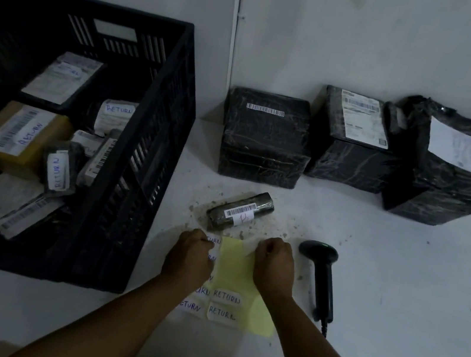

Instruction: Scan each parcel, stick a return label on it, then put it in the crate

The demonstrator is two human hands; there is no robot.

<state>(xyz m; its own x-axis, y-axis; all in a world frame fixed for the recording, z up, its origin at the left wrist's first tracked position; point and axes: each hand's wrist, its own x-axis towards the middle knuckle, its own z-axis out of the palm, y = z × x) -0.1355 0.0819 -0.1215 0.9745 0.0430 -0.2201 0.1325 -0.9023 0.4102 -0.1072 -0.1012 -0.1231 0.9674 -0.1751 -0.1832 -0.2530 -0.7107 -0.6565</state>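
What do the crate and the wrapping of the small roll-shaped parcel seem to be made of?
The crate looks like rigid black moulded plastic, matt, judging by its slotted walls. The parcel seems wrapped in thin black plastic film, slightly glossy and creased, with a white paper barcode sticker on it.

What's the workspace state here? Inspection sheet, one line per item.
Surface: white table, grit and crumbs around the small parcel.
Job's things: cylindrical parcel lying by the label sheet; three black-wrapped parcels along the wall; scanner lying on the table; black crate holding parcels marked RETURN.
Clutter: nothing seen beyond the grit.
Grippers: left hand and right hand both pinch at the sheet's top.
Cables: scanner cord runs toward the near edge.
Surroundings: plain white wall.
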